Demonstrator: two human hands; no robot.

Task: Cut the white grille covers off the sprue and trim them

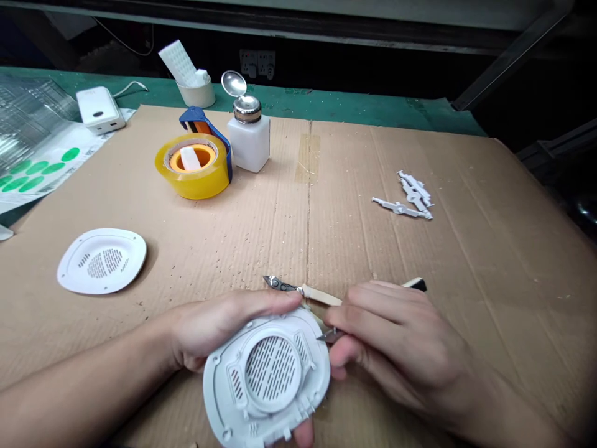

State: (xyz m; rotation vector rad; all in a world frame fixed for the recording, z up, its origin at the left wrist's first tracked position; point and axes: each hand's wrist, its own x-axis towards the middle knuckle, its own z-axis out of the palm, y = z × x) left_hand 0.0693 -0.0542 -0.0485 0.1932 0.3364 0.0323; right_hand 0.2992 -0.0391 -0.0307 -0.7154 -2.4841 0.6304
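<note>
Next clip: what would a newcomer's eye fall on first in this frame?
Front and centre, the left hand grips a round white vented plastic cover, while the right hand holds a small metal-tipped tool to its right edge. Next comes the bright yellow roll of tape at the back left of the brown cardboard sheet, then a second white vented cover lying flat at the left.

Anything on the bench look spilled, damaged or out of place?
Nothing spilled or broken. Only the pump bottle beside the tape roll stands with its metal lid flipped open, and loose white plastic offcuts lie at far right. Left hand grips the vented cover; right hand, a small metal tool.
</note>
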